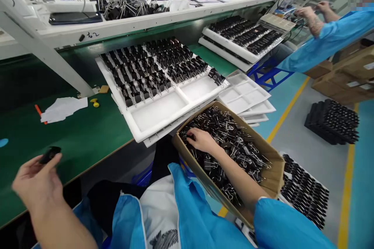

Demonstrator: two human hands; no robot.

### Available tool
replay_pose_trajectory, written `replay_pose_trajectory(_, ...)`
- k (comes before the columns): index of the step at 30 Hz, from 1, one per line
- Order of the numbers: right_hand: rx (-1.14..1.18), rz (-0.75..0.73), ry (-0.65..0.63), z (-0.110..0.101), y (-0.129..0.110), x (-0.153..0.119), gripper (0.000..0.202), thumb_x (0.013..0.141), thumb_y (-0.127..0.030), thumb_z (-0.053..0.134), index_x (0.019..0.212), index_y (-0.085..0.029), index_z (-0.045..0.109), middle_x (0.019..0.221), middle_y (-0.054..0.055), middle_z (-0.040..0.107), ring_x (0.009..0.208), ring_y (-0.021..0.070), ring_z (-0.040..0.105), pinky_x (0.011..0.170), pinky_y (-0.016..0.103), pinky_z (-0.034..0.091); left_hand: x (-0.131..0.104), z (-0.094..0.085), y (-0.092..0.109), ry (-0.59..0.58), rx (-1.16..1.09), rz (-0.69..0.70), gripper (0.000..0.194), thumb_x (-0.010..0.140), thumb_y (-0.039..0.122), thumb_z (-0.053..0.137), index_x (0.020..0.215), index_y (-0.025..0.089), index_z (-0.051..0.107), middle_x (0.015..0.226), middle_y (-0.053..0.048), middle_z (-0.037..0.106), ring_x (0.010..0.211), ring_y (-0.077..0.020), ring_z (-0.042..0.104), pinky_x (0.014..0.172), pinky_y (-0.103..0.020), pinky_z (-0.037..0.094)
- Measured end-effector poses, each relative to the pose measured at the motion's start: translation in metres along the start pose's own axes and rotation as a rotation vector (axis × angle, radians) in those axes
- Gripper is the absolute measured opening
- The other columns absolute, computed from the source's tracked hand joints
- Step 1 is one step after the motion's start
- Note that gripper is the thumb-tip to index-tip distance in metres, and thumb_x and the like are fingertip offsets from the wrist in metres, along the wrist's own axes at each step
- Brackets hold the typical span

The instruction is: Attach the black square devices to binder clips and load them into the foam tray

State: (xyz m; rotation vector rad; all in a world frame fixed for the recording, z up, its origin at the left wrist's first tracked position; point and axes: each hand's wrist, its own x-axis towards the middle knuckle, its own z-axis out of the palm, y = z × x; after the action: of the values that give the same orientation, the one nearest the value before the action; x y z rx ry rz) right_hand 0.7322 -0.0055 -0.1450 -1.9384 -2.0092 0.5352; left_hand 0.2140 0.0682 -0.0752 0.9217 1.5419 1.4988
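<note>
My left hand [41,181] is raised over the left of the green tabletop. A small black part [50,155] is pinched between its thumb and fingers; its exact kind is not clear. My right hand [201,140] reaches into a cardboard box [273,186] full of loose black binder clips [228,136] with silver wire handles. Its fingers curl among the clips, and whatever they hold is hidden. Beyond the box, a white tray [159,113] carries rows of clipped black pieces [137,72], with bare compartments along its near side.
White paper [64,109], an orange stick [40,113] and a yellow knob-like piece [95,102] lie on the green tabletop [96,140]. Further trays [247,93] are stacked right of the filled one. A slanting white post [58,58] rises at left. A co-worker's arm [324,42] shows at right.
</note>
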Motion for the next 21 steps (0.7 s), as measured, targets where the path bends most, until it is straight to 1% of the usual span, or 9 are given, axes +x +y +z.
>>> replay_pose_trajectory(2,-0.067,-0.034,-0.119,0.01,0.0,0.007,0.022,0.094,-0.03,0.068,0.113,-0.019,0.069,0.112,0.008,0.071,0.093,0.0219,0.068,0.075,0.027,0.046,-0.022,0.021,0.002,0.06,-0.099,0.078,0.032,0.071,0.018,0.09,0.094,0.027,0.069,0.086,0.012,0.077,0.117,-0.0209,0.069,0.089,-0.029,0.062)
replay_pose_trajectory(5,-0.084,-0.005,-0.154,0.014,0.003,0.018,0.014,0.097,-0.03,0.066,0.102,-0.019,0.071,0.102,0.008,0.073,0.093,0.0229,0.069,0.077,0.027,0.046,-0.058,0.046,0.001,-0.061,-0.194,-0.012,0.024,0.072,0.02,0.09,0.089,0.027,0.074,0.094,0.008,0.078,0.112,-0.0237,0.071,0.089,-0.035,0.063)
replay_pose_trajectory(7,-0.096,0.033,-0.123,0.007,0.006,0.019,0.017,0.1,-0.03,0.06,0.095,-0.018,0.071,0.096,0.009,0.074,0.09,0.0229,0.069,0.075,0.028,0.045,-0.082,0.058,-0.007,-0.1,-0.233,-0.089,0.027,0.067,0.024,0.094,0.087,0.023,0.075,0.09,0.004,0.078,0.095,-0.0209,0.073,0.082,-0.032,0.064)
replay_pose_trajectory(9,-0.052,0.108,-0.036,-0.008,0.006,0.014,0.028,0.105,-0.033,0.05,0.097,-0.016,0.071,0.09,0.009,0.074,0.081,0.0219,0.067,0.07,0.028,0.044,-0.105,0.068,-0.018,-0.154,-0.252,-0.184,0.035,0.062,0.029,0.096,0.089,0.018,0.075,0.086,0.0,0.077,0.082,-0.0173,0.073,0.076,-0.027,0.063)
replay_pose_trajectory(11,0.177,0.195,0.068,-0.023,0.0,0.004,0.04,0.106,-0.044,0.045,0.095,-0.015,0.071,0.078,0.007,0.07,0.068,0.0199,0.061,0.062,0.028,0.042,-0.128,0.079,-0.03,-0.24,-0.25,-0.291,0.04,0.062,0.031,0.095,0.092,0.016,0.074,0.085,-0.003,0.076,0.076,-0.0165,0.072,0.073,-0.026,0.062)
replay_pose_trajectory(13,0.544,0.227,0.086,-0.03,-0.018,-0.008,0.048,0.102,-0.055,0.049,0.085,-0.016,0.07,0.065,0.003,0.063,0.058,0.0168,0.053,0.056,0.027,0.038,-0.148,0.09,-0.04,-0.319,-0.248,-0.388,0.041,0.063,0.031,0.095,0.094,0.015,0.073,0.085,-0.005,0.076,0.074,-0.017,0.071,0.071,-0.026,0.06)
replay_pose_trajectory(16,0.967,0.203,-0.074,-0.017,-0.062,-0.021,0.049,0.094,-0.062,0.061,0.076,-0.016,0.069,0.058,0.001,0.058,0.053,0.0136,0.049,0.053,0.025,0.036,-0.169,0.106,-0.046,-0.385,-0.294,-0.487,0.042,0.06,0.032,0.096,0.09,0.016,0.072,0.085,-0.007,0.077,0.079,-0.0196,0.073,0.075,-0.027,0.057)
replay_pose_trajectory(19,1.153,0.26,-0.173,0.015,-0.111,-0.024,0.048,0.086,-0.063,0.071,0.075,-0.017,0.069,0.062,0.004,0.064,0.048,0.0126,0.049,0.048,0.025,0.038,-0.179,0.112,-0.047,-0.427,-0.371,-0.522,0.04,0.06,0.034,0.096,0.085,0.017,0.071,0.092,-0.011,0.079,0.095,-0.025,0.074,0.088,-0.032,0.055)
replay_pose_trajectory(21,1.199,0.286,-0.207,0.035,-0.138,-0.022,0.049,0.081,-0.065,0.074,0.074,-0.016,0.069,0.067,0.006,0.068,0.046,0.0121,0.05,0.045,0.025,0.038,-0.183,0.111,-0.047,-0.397,-0.405,-0.517,0.039,0.059,0.032,0.096,0.085,0.017,0.071,0.092,-0.01,0.079,0.093,-0.0233,0.073,0.087,-0.03,0.053)
